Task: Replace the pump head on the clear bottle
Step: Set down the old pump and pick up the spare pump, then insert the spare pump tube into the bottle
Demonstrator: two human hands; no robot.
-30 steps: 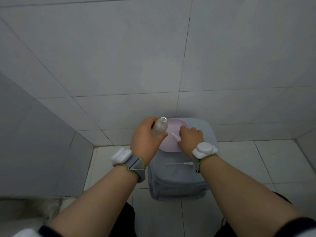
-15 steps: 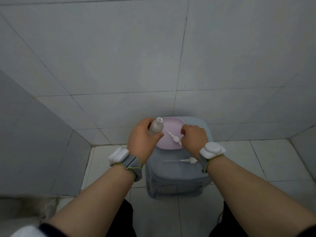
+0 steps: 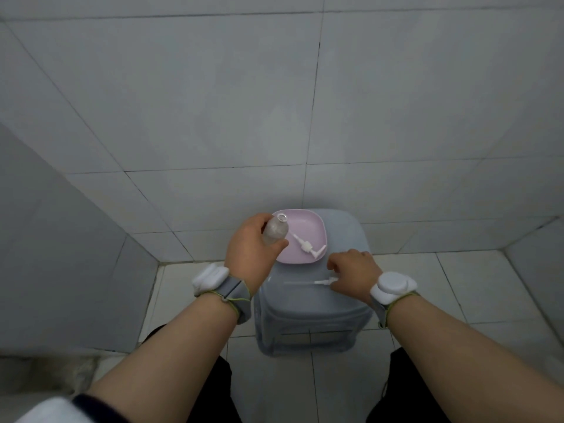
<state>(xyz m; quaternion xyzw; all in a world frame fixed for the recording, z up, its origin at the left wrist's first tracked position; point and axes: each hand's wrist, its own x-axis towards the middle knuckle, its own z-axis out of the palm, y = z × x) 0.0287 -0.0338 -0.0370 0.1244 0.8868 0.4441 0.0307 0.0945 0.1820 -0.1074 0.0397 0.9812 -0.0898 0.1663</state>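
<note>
My left hand (image 3: pixel 251 250) holds the clear bottle (image 3: pixel 275 231) upright over the left rim of a pink plate (image 3: pixel 308 222); the bottle's neck is open with no pump on it. A white pump head (image 3: pixel 309 247) with a short tube lies loose on the plate. A second white pump (image 3: pixel 319 282) with a long thin tube lies on the grey stool (image 3: pixel 305 303), tube pointing left. My right hand (image 3: pixel 354 271) rests on the stool with its fingers curled around this pump's head end, which it partly hides.
The stool stands on a tiled floor against a tiled wall, in a corner with another wall at the left. White sensor units are strapped to both wrists. My dark-clad knees flank the stool's near side.
My right hand released the short-tube pump head onto the pink plate, drew back toward me and closed on the long-tube pump on the stool. The left hand kept the bottle nearly still.
</note>
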